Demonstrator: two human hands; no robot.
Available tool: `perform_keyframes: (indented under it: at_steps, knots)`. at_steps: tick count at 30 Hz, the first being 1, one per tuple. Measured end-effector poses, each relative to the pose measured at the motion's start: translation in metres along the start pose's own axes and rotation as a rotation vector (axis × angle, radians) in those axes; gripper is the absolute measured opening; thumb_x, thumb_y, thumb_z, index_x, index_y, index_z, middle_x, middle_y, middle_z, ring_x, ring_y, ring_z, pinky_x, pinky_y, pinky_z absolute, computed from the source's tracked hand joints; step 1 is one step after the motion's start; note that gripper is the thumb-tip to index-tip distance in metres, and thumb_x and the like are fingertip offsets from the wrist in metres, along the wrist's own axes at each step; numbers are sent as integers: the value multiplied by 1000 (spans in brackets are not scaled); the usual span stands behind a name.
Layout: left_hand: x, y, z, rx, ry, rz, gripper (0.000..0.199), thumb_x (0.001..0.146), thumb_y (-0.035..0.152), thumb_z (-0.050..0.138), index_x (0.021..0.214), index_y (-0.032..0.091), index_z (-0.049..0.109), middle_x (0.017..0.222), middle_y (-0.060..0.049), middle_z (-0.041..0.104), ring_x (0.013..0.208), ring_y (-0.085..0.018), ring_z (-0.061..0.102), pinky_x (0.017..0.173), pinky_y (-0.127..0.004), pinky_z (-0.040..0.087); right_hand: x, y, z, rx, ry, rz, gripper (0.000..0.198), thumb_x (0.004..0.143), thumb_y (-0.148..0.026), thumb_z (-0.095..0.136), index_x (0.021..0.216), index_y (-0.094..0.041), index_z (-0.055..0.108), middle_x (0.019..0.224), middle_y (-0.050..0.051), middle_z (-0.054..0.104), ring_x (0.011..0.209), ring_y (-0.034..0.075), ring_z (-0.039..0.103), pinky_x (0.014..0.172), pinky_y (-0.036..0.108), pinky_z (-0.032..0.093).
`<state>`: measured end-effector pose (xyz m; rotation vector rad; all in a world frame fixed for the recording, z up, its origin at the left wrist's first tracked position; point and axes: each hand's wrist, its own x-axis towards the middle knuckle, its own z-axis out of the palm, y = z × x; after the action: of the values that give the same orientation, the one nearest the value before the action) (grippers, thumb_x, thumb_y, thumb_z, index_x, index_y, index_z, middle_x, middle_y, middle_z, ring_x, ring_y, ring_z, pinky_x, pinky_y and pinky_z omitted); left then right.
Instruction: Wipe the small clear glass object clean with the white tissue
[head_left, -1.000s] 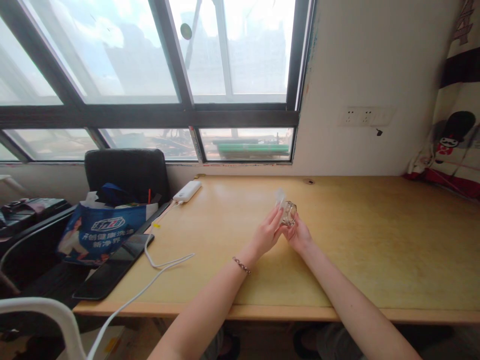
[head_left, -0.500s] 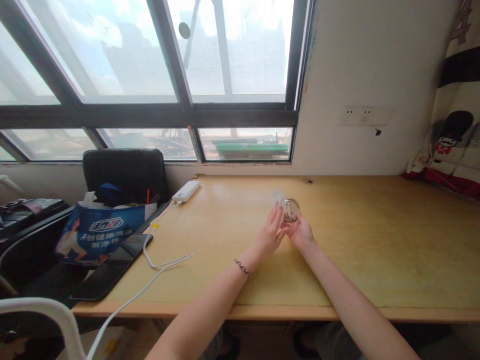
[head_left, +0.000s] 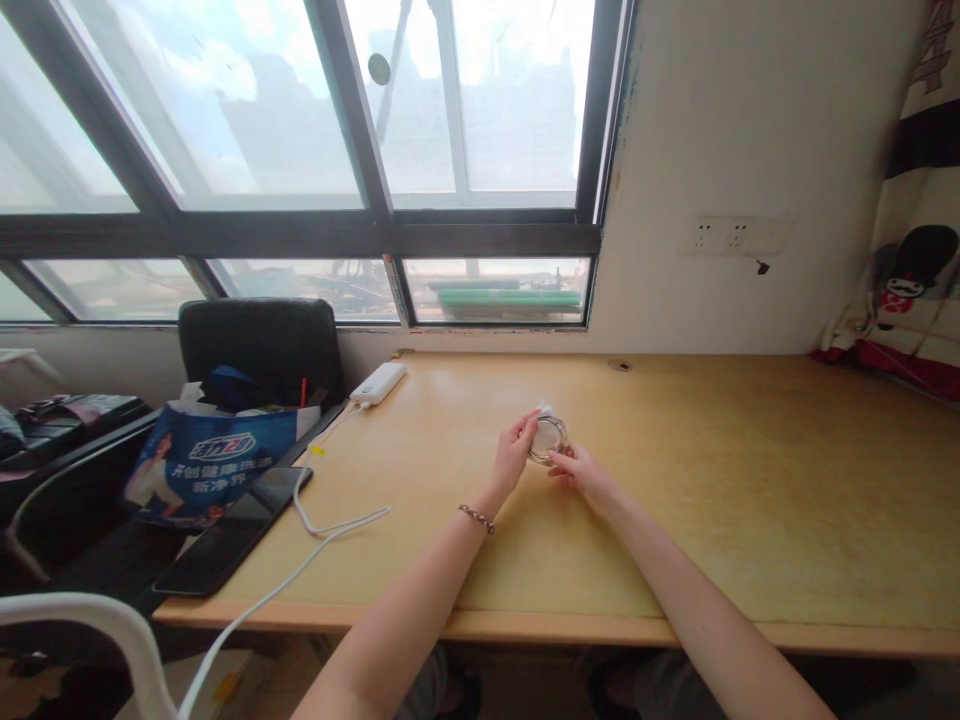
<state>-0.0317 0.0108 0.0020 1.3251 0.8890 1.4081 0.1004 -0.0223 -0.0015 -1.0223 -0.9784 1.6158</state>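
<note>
Window (head_left: 315,150) with dark frames fills the upper left and centre of the frame, bright sky behind it. Below it a pale wooden desk (head_left: 750,480) spreads across the middle and right. At the left edge stands a black chair (head_left: 262,345), and in front of it a blue printed bag (head_left: 214,462) stuffed with items. A dark flat tablet (head_left: 232,530) lies at the desk's lower left corner, and a white cable (head_left: 315,540) curls past it toward a white power bank (head_left: 379,383) near the window sill. A white wall socket (head_left: 731,235) sits at the upper right.

Two bare forearms reach up from the bottom of the frame and meet just left of centre. The left hand (head_left: 512,462), with a beaded bracelet (head_left: 477,518) on its wrist, and the right hand (head_left: 583,472) are close together, both gripping a small clear glass jar (head_left: 547,440) held just above the desk, its round opening turned toward the camera. A bit of white material (head_left: 543,410) shows at the jar's top edge by the left fingertips; what it is cannot be told
</note>
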Motion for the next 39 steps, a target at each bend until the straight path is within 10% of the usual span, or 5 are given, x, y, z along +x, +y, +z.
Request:
perform_keyframes:
  at_steps: [10,19,26,39]
  knots:
    - [-8,15,6,131,-105,64,37,79,40,47,105,16,59,103,-6,62,94,-20,56,84,-31,41,1,-1,0,132,43,-63,35,71,-51,53,89,-22,48,64,-5,52,35,4,43,30,15,29]
    - [-28,-11,33,212,-184,222,54,84,39,37,134,23,21,143,-3,13,130,-18,6,107,-33,5,6,-10,-11,537,92,-105,29,83,-43,38,93,-20,53,66,0,60,44,8,49,42,20,42]
    - [-47,-9,45,448,-384,361,66,84,35,39,136,26,-1,142,-1,-14,130,-21,-8,107,-38,2,13,-9,-24,625,49,-58,46,85,-48,24,93,-17,57,70,5,64,57,14,58,52,26,49]
    - [-40,4,40,294,-204,278,65,82,38,40,136,22,8,143,-4,9,131,-21,5,107,-38,5,5,-9,-17,679,-125,-11,34,84,-42,34,100,-19,54,73,2,62,40,6,45,33,17,38]
